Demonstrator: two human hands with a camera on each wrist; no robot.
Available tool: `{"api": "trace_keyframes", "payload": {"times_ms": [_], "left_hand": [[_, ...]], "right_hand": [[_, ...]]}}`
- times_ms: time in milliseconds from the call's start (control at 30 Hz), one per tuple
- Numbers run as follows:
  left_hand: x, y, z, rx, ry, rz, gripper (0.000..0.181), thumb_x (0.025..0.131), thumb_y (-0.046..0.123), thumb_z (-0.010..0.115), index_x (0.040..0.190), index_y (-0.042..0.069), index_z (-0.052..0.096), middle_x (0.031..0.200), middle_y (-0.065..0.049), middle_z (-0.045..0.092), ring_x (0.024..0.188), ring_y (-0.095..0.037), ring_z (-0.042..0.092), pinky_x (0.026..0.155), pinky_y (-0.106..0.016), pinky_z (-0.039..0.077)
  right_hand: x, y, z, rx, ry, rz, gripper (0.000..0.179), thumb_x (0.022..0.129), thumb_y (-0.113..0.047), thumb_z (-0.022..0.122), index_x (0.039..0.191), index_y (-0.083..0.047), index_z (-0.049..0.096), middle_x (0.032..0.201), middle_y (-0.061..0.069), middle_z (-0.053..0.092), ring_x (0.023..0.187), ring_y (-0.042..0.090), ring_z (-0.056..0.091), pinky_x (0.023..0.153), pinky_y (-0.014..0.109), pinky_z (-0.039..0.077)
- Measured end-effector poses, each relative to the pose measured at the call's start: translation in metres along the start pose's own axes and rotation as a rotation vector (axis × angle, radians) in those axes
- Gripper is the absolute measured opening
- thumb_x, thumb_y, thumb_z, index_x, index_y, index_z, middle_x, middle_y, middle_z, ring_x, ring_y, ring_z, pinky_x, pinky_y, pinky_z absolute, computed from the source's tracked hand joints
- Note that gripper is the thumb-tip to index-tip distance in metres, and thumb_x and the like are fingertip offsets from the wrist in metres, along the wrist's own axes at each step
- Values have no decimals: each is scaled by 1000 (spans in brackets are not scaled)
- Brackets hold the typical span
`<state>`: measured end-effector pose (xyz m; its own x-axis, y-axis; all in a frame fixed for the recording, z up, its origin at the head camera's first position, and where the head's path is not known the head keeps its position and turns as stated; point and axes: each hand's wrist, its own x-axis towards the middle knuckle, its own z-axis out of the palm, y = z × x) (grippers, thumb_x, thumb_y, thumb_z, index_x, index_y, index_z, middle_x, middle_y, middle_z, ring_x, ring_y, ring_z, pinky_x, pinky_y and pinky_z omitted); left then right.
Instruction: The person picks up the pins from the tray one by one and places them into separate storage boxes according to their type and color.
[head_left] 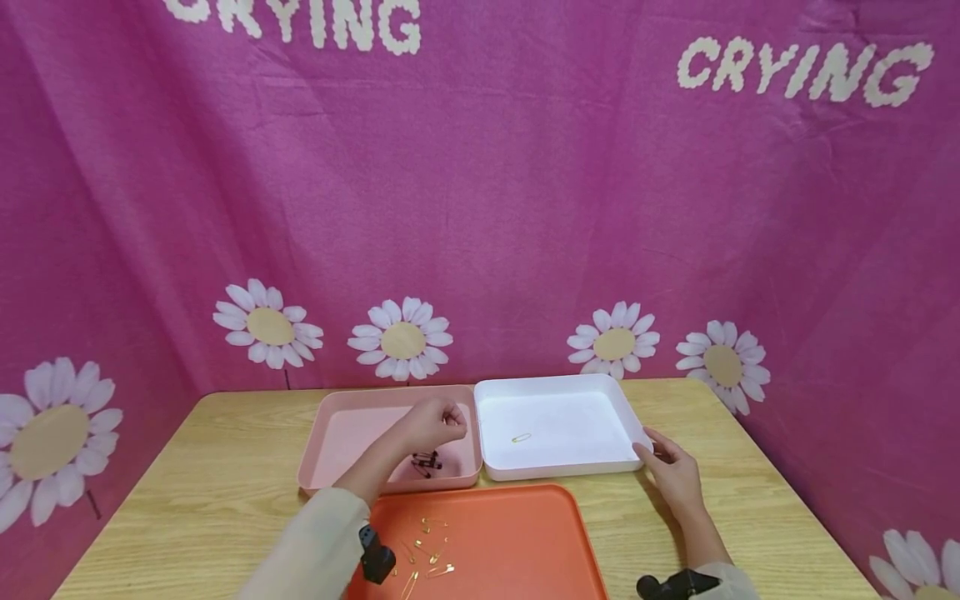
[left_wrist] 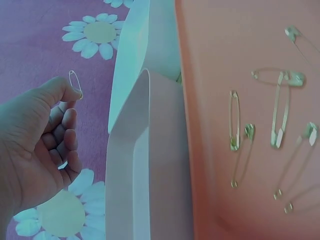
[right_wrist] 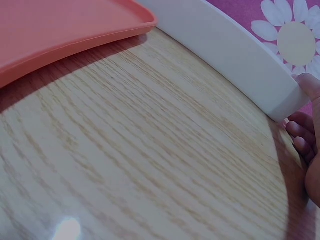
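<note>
Between thumb and index finger, my left hand [head_left: 435,423] pinches a gold safety pin [left_wrist: 75,84], raised over the right part of the pink tray [head_left: 345,417]. Below that hand, several dark safety pins [head_left: 425,463] lie in a small heap in the pink tray. My right hand [head_left: 677,477] grips the near right corner of the white tray [head_left: 555,469], thumb at the rim and fingers on the outer side. A single gold safety pin [head_left: 521,437] lies inside the white tray.
In front of both trays sits a flat orange tray [head_left: 525,542], with several gold safety pins [head_left: 441,572] scattered over its left part. All three trays stand on a wooden table [head_left: 225,500]. A pink curtain [head_left: 480,208] with flowers hangs behind and at the sides.
</note>
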<state>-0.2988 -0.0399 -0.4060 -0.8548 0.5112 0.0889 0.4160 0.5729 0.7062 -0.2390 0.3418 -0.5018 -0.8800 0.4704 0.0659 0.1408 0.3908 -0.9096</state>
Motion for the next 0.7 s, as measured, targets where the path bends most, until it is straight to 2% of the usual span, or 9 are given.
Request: {"api": "trace_keyframes", "payload": {"times_ms": [267,500,700], "left_hand": [[19,3,11,33,22,34,9,81,7,62,72,6,59,67,4,44,63,-9,41,55,-20,34],[33,8,22,14,25,40,7,77,3,60,74,2,66,66,3,50,61,-8,42,55,-19,36],[37,10,33,20,21,-7,6,77,4,62,78,0,67,65,2,52,62,-9,44,55,-18,37]], "right_hand": [[1,1,1,9,4,5,54,84,-39,67,130,-12,57,100,-6,57,82,-7,46,71,6,39],[1,1,0,30,8,6,53,84,-36,68,129,-11,57,91,-15,55,81,-7,47,70,7,39],[-1,-1,-1,29,-1,-2,53,84,-37,68,129,-11,57,91,-15,55,80,-7,47,69,8,40]]}}
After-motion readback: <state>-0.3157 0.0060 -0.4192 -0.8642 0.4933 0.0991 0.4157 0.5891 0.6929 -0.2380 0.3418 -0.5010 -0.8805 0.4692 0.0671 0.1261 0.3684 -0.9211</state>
